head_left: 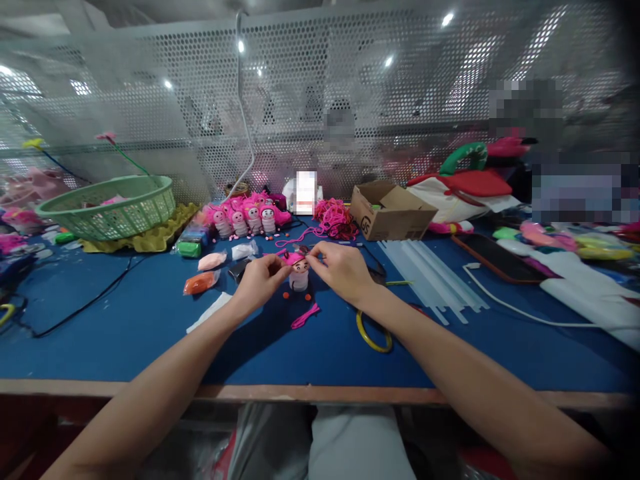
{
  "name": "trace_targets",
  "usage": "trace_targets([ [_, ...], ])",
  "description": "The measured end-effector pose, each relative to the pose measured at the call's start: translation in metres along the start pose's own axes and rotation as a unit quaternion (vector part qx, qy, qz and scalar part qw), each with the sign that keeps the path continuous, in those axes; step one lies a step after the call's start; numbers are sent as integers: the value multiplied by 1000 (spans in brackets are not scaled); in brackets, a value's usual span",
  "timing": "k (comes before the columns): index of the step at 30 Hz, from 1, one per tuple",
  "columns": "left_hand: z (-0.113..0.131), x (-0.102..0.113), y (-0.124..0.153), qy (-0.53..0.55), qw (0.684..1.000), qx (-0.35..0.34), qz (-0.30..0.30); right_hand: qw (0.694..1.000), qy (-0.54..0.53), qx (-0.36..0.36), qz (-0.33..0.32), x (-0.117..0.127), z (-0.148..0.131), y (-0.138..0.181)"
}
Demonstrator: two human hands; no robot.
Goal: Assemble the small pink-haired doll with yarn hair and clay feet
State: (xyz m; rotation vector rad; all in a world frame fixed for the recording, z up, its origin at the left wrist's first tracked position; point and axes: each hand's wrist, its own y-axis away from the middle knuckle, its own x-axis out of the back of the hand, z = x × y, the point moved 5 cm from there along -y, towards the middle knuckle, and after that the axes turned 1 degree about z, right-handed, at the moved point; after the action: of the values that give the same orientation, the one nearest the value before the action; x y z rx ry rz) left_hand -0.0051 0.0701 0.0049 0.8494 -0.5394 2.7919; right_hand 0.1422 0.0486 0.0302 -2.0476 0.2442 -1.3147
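**Figure: Two hands at a small doll on a blue craft desk**

Surface and room. A blue-covered desk (pixel 125 333) with a wooden front edge runs across the view. A perforated metal screen (pixel 400 100) backs it and reflects ceiling lights. At the far left a green basket (pixel 110 207) rests on yellow material. Near the centre back stands a row of finished dolls (pixel 245 220) in pink, with a tangle of pink yarn (pixel 335 219) just beside them. An open cardboard box (pixel 390 213) lies to the right of the yarn. Clear glue sticks (pixel 430 273) lie fanned in front of the box. A white cable (pixel 525 310) curves across the desk to their right. Small clay packets, among them an orange packet (pixel 200 283), lie left of centre. A black cable (pixel 90 300) trails toward the left edge.

Hands. The small doll (pixel 299 273) stands upright on the desk at the centre, between both hands, with tiny orange beads touching its base. The left hand (pixel 260 280) is closed, its fingertips pinched on the left side of the doll's pink head covering. The right hand (pixel 343 267) is likewise closed, thumb and forefinger pinched at the top of the head. Whether they also hold a tool there cannot be told. A loose pink yarn piece (pixel 305 315) lies just in front of the doll. A yellow ring (pixel 373 333) lies under the right wrist.
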Motion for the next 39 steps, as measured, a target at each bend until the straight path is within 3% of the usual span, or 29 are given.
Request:
trace_targets([
  [10,1,1,2,14,999,-10,34,1000,13,-11,25,1,0,0],
  [39,-2,-5,3,-23,1000,17,-11,996,-46,-73,-16,-1,4,-1],
])
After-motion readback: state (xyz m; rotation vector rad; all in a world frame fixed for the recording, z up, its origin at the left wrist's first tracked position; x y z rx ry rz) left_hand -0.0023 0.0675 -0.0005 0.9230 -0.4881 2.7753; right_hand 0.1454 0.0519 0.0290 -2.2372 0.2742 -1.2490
